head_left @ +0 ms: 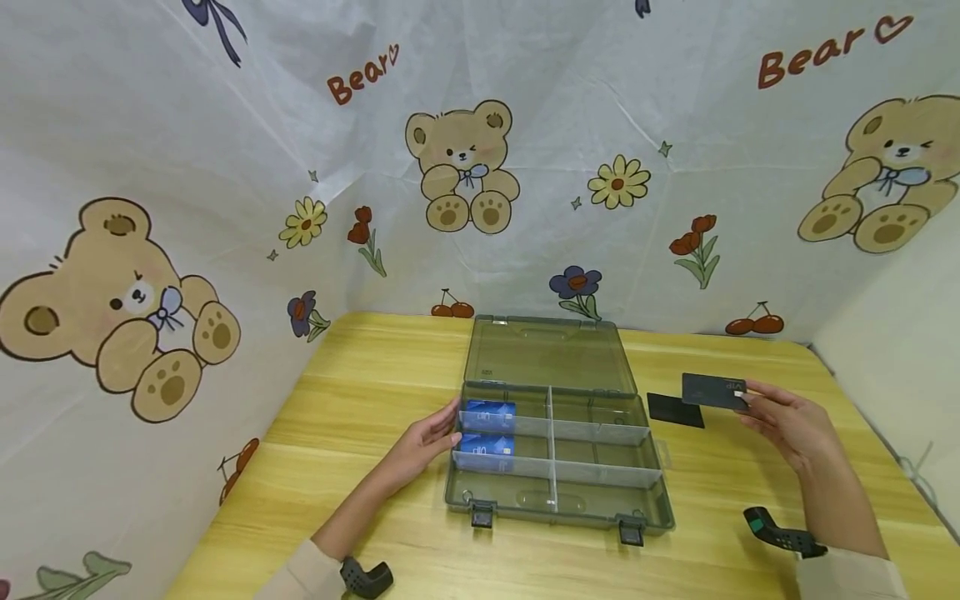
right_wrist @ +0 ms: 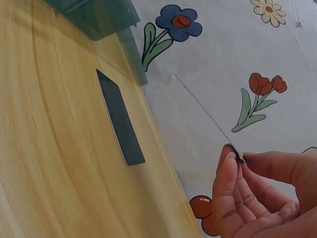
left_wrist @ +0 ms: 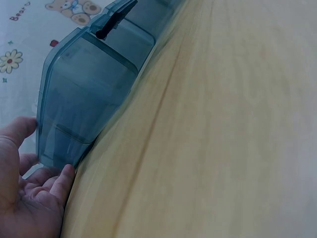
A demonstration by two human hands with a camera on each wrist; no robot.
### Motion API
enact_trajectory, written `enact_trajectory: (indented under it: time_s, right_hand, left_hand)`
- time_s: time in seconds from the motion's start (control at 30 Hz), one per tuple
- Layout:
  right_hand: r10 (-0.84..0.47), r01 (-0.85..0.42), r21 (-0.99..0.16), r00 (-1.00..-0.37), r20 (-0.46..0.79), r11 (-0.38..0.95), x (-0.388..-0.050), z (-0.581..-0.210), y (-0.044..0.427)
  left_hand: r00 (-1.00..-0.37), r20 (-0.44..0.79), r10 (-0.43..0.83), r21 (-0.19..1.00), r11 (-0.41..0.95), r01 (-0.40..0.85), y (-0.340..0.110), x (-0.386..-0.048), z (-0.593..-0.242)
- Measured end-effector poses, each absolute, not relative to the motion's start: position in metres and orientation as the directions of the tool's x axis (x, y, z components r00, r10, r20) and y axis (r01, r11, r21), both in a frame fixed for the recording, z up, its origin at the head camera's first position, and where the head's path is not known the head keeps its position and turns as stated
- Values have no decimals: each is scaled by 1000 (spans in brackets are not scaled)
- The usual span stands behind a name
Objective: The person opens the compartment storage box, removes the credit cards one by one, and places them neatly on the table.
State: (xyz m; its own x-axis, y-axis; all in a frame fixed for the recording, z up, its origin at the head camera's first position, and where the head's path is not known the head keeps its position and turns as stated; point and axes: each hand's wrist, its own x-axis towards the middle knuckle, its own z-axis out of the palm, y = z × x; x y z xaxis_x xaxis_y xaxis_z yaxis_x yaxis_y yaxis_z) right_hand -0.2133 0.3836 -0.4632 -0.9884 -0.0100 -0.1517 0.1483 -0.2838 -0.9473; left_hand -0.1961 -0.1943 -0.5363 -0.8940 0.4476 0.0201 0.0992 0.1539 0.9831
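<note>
A dark-green see-through compartment box [head_left: 576, 497] lies with its lid [head_left: 551, 357] folded back. My left hand [head_left: 422, 446] holds the box's left side, thumb at the rim and fingers along the outer wall. Two blue cards sit in the left column: one card [head_left: 487, 410] in the back compartment, another card [head_left: 483, 444] in the middle one. To the right of the box, my right hand [head_left: 787, 421] pinches a black card [head_left: 708, 390] by its right end, raised above the table. Another black card [head_left: 667, 409] lies flat under it; the right wrist view shows this lying card [right_wrist: 121, 121] apart from the held one.
Clear dividers [head_left: 600, 471] split the box into several compartments. Two black latches [head_left: 482, 515] hang at its front edge. A printed bear cloth [head_left: 540, 267] borders the wooden table [head_left: 390, 350] behind and at the left. Each wrist wears a black band [head_left: 783, 533].
</note>
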Motion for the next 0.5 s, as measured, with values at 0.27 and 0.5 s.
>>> enact_trajectory:
  time_s: [0.27,0.5]
  right_hand:
    - [82,205,-948,-970,-230,-245,-213,-469,392]
    - [125,246,-942,-952,-278,-226,-211,-475,404]
  left_hand:
    - [-897,16,441,985,145,89,-194,-195,-537]
    - [-894,14,448,986,142,86,-194,-196,-539]
